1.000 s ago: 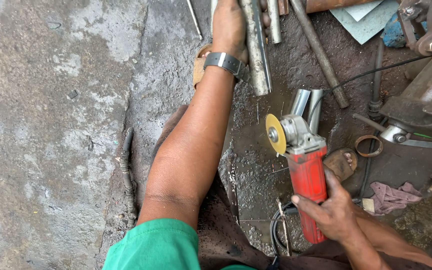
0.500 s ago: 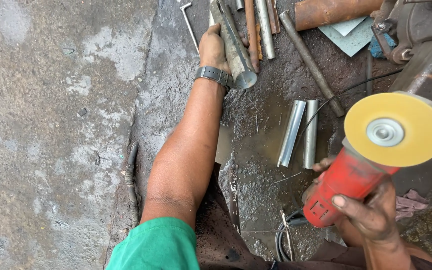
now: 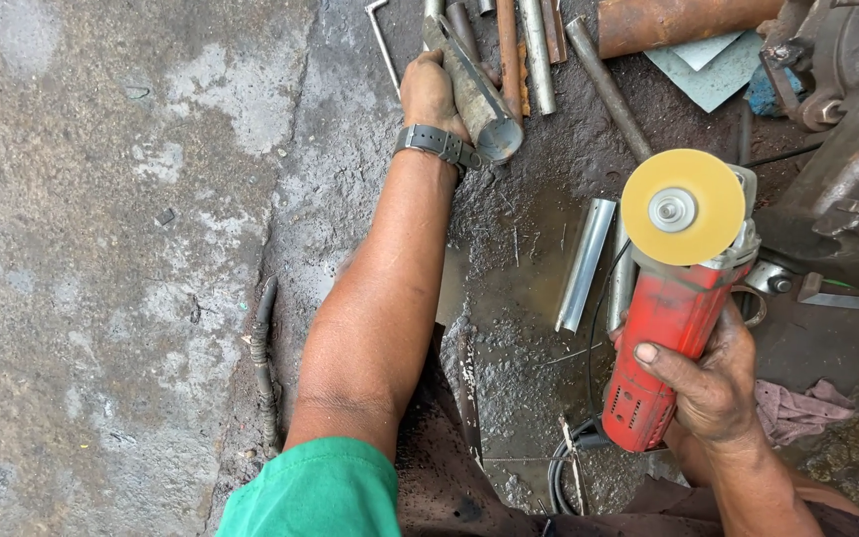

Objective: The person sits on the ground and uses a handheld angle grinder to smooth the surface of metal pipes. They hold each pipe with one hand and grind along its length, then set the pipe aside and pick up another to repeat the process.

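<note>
While reaching far forward, left hand (image 3: 429, 89) wrapped around a short grey pipe (image 3: 477, 94) at the near end of the row of metal rods (image 3: 534, 50), just lifting one end. Right hand (image 3: 713, 383) clamped round the red angle grinder (image 3: 663, 353), yellow disc (image 3: 683, 207) tipped up and well apart from the pipe. Best kept that way: disc facing away from the forearm, cord (image 3: 561, 467) clear, grip firm until the pipe lies steady near the two cut tube halves (image 3: 589, 264).

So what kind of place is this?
Probably a metalworking or welding shop: the right hand holds a red angle grinder, the left hand grips a steel pipe, rusty rods lie nearby.
</note>
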